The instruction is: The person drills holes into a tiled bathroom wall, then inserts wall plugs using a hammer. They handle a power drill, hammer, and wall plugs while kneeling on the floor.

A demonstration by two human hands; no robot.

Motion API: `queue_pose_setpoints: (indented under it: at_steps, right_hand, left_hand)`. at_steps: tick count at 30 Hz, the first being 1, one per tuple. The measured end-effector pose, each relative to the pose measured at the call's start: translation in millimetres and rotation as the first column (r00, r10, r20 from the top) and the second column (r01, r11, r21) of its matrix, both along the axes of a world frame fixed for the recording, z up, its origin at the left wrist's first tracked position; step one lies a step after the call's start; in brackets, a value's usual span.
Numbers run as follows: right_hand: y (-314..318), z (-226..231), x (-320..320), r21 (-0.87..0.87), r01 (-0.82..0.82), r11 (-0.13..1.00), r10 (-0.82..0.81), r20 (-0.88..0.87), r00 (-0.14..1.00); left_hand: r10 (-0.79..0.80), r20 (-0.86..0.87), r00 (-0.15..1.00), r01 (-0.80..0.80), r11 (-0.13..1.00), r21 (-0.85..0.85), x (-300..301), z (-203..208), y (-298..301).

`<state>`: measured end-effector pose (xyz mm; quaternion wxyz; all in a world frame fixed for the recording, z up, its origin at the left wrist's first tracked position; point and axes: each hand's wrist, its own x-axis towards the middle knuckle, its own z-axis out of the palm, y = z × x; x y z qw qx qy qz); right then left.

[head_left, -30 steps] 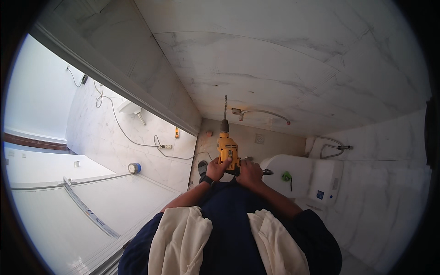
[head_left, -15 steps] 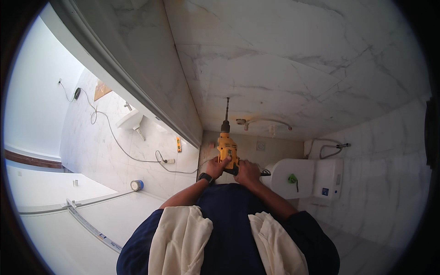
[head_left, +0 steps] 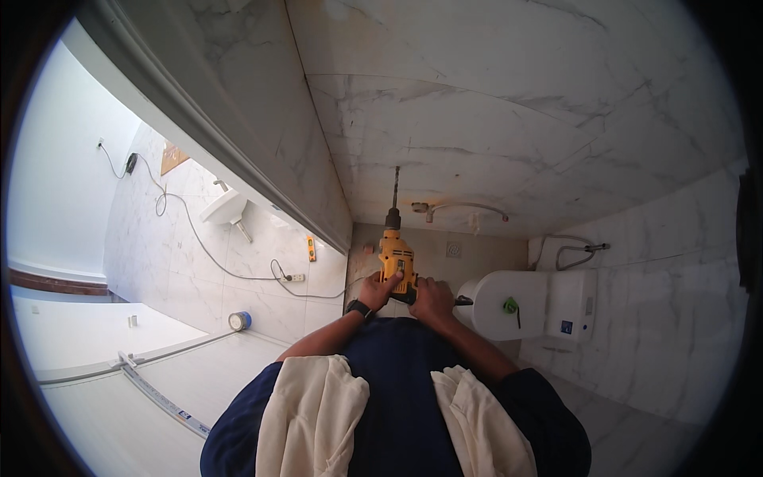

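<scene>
A yellow and black power drill (head_left: 396, 259) points away from me, held in both hands in front of my chest. Its long drill bit (head_left: 396, 187) reaches the marbled wall tile (head_left: 445, 119), and the tip seems to meet the surface. My left hand (head_left: 377, 291), with a dark watch at the wrist, is closed on the left side of the drill body, thumb lying on top. My right hand (head_left: 433, 300) is wrapped round the rear of the drill on its right side; the handle itself is mostly hidden.
To the right stands a white toilet (head_left: 505, 298) with a green roll (head_left: 510, 305) on its lid. A pipe fitting with hose (head_left: 469, 207) juts from the wall. Beyond the doorway at left lie a cable (head_left: 199, 242), a power strip (head_left: 293, 278), a spirit level (head_left: 311, 248) and a basin (head_left: 224, 207).
Both hands keep the drill in nearly the same place against the wall. Only a slight shift of the view shows.
</scene>
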<state>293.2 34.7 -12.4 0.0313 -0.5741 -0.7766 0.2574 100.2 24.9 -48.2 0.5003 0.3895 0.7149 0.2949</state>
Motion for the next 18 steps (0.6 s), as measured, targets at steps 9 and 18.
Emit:
queue_pose_setpoints:
  at_steps: [9, 18]
  right_hand:
    - [1, -1, -1, 0.026, -0.019, 0.999, 0.019, -0.005, 1.000]
    - [5, -1, -8, 0.039, -0.016, 0.999, 0.016, -0.003, 1.000]
  left_hand:
    - [0.006, -0.025, 1.000, -0.006, 1.000, -0.005, -1, 5, 1]
    - [0.007, -0.029, 1.000, -0.007, 1.000, -0.006, -7, 15, 6]
